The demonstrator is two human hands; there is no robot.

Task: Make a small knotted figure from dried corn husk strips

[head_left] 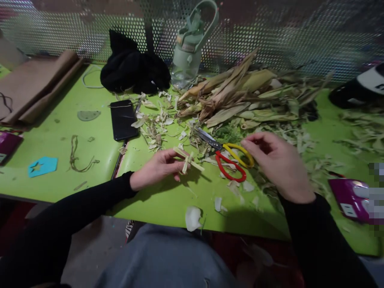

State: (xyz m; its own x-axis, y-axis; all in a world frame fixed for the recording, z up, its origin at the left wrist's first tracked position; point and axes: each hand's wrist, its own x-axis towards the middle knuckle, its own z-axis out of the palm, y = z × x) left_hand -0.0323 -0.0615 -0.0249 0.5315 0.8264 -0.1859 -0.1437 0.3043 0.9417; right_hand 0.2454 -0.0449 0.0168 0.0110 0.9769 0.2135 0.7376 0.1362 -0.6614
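Note:
Between the thumb and fingers of my left hand is a small cross of pale corn husk strips, bound at its middle, held above the green table. My right hand is closed, with thumb and index finger together. What it pinches, if anything, is too small to tell. Right beside its fingertips lie scissors with one red and one yellow handle, blades toward the husks. Whether the fingertips touch the yellow handle I cannot tell. A heap of dried corn husks spreads behind the scissors, with husk scraps around.
The green table holds a black phone, a black cloth bundle, a pale green water bottle, brown rolled paper, a blue tag, twine and a purple packet. Perforated metal stands behind.

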